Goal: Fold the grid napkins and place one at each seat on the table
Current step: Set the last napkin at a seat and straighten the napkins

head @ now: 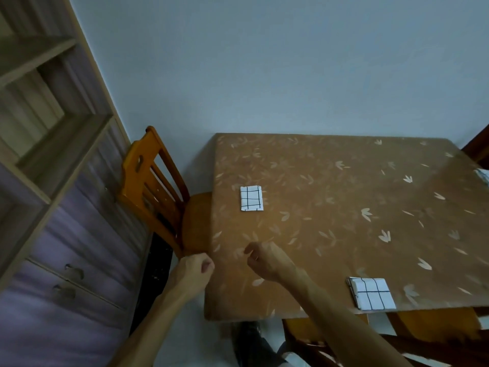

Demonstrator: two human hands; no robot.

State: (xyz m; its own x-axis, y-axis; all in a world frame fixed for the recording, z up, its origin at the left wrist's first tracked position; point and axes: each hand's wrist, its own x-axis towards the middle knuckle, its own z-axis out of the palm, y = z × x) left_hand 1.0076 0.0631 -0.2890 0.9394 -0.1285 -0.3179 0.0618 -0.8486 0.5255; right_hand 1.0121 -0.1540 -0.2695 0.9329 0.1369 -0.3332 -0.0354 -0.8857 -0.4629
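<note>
A folded white napkin with a black grid (251, 198) lies on the brown leaf-patterned table (330, 197) near its left edge, in front of the orange wooden chair (153, 186). A second folded grid napkin (371, 293) sits at the table's near edge. At the right border a sliver of a third napkin (483, 177) shows. My left hand (194, 268) hovers curled just off the table's left edge, holding nothing. Over the table's near left part is my right hand (264, 260), fingers loosely curled and empty.
A wooden shelf unit with purple drawers (60, 234) stands along the left wall behind the chair. Another chair (423, 332) is tucked under the near edge. A pale wall backs the table. A dark chair corner (479, 147) shows at far right.
</note>
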